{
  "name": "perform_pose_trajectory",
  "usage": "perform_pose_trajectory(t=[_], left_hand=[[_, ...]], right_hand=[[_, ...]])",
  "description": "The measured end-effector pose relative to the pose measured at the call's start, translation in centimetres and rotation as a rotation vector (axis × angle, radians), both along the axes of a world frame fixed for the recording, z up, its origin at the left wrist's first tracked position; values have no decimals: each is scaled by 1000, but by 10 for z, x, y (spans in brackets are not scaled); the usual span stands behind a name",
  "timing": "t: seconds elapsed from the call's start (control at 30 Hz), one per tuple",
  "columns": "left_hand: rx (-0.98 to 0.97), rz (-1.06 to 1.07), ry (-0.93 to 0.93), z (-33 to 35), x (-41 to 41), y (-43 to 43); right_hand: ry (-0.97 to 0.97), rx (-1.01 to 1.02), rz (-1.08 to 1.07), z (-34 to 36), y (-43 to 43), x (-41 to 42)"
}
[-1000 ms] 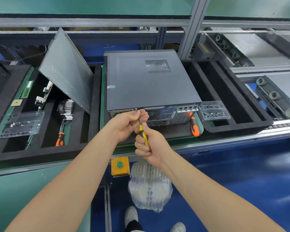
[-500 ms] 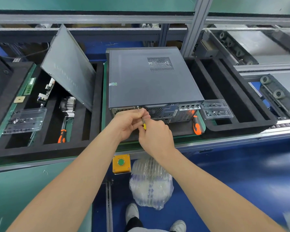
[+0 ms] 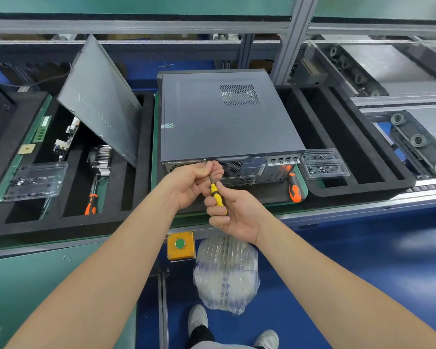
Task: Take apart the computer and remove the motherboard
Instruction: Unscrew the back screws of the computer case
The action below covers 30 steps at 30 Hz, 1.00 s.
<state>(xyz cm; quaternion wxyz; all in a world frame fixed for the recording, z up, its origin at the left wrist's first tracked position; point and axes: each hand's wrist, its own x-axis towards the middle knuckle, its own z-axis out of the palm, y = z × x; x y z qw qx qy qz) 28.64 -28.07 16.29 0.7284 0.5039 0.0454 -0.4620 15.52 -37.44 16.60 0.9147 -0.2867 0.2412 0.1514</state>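
A grey desktop computer case (image 3: 224,122) lies flat on a green mat, its rear panel toward me. My right hand (image 3: 234,212) grips the yellow handle of a screwdriver (image 3: 216,195). The shaft slants up to the top left edge of the rear panel. My left hand (image 3: 194,180) pinches the shaft near its tip, right against the case. The screw itself is hidden behind my fingers.
A detached side panel (image 3: 98,102) leans in the black foam tray (image 3: 68,220) at left, above loose parts and an orange screwdriver (image 3: 91,204). Another orange screwdriver (image 3: 294,188) and a clear screw box (image 3: 324,163) lie right of the case. Conveyor rollers (image 3: 418,141) run at far right.
My right hand has turned on the screwdriver handle, palm now facing up and the yellow handle showing again. My left hand stays on the shaft at the case edge.
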Motion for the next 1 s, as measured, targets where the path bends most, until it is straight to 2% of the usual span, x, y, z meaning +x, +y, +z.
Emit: perform_pose_trajectory(t=[0.2, 0.3, 0.37, 0.43, 0.5, 0.6, 0.63, 0.7, 0.77, 0.8, 0.83, 0.9, 1.0], left_hand=[[-28, 7, -15, -6, -1, 2], [25, 14, -59, -6, -3, 3], [50, 27, -69, -5, -5, 4], [68, 50, -82, -3, -7, 3], [88, 76, -103, -3, -9, 1], [89, 84, -110, -2, -8, -1], [84, 72, -109, -2, -7, -2], [74, 44, -95, -2, -5, -1], [69, 20, -74, -3, -3, 0], [62, 10, -67, -4, -3, 0], [50, 7, -64, -5, -2, 0], [29, 11, -62, -7, -1, 0], [22, 2, -72, -8, 1, 3]], right_hand=[[31, -998, 19, 7, 10, 4], [21, -1648, 77, 10, 15, 6], [42, -2029, 194, 7, 20, 7], [31, -2193, 239, 2, 21, 7], [-13, -2147, 163, 0, 18, 6], [-59, -1758, 21, -1, 7, 7], [-24, -1517, -17, -3, 4, 8], [90, -844, 5, -2, 1, 6], [113, -228, 44, -1, 0, -1], [89, -17, 28, -3, -2, -4], [53, 97, 9, -4, -3, -6], [13, 74, -17, -5, -2, -4], [37, -321, -11, -2, 5, 0]])
